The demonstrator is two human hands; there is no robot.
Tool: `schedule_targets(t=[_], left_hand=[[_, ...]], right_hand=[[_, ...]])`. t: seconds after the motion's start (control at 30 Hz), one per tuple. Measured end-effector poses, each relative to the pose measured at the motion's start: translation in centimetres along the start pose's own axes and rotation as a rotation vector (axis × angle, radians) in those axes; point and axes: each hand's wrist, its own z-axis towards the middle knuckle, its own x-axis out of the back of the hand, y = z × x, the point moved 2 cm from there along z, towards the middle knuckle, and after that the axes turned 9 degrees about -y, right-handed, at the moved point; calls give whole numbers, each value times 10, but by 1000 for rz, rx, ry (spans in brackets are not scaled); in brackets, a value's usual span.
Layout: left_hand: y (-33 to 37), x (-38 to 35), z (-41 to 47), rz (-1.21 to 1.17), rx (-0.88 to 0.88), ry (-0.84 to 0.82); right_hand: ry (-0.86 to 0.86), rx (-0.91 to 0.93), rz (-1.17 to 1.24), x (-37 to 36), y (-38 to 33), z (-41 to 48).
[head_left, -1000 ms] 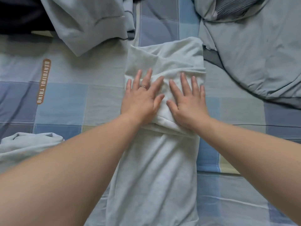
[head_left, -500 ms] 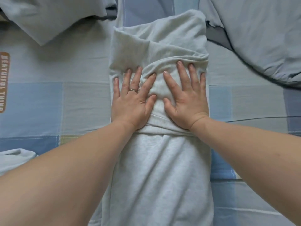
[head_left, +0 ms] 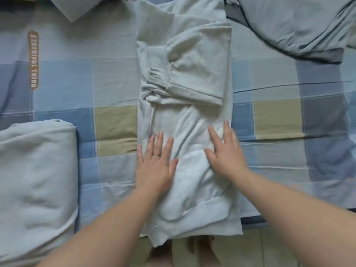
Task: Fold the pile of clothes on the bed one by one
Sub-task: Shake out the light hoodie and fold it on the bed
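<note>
Where the checked bed [head_left: 277, 120] ends, tiled floor [head_left: 240, 251] shows. Left grip [head_left: 156, 166] and right grip [head_left: 225, 153] press the pale sweater [head_left: 192, 116], fingers spread.

Plain pale grey-green top [head_left: 192, 74] at centre. The sheet [head_left: 279, 118] beneath is checked in light blue, mid blue, grey and olive squares. At 10 o'clock, a brown label [head_left: 33, 59] with white letters. At 8 o'clock, a plain pale blue garment [head_left: 34, 170]; at 1 o'clock, a grey-blue garment [head_left: 289, 22] with dark grey trim.
</note>
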Motion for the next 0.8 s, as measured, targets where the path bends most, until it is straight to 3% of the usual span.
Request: schedule_targets(t=[0.37,0.43,0.53,0.67,0.8], left_hand=[[-13,-51,-89,-88,88,-33],[-8,-56,-100,-238,173,4],[-2,-66,-125,-529,301,140],[-4,-75,-133,-972,406,207],[-15,-84,-126,-925,433,163]], right_hand=[[-15,-67,64,-66,20,-84],[48,-96,227,-65,23,-88],[186,-237,766,-68,37,-93],[107,-287,845,-76,42,-99],[56,-214,917,-81,56,-103]])
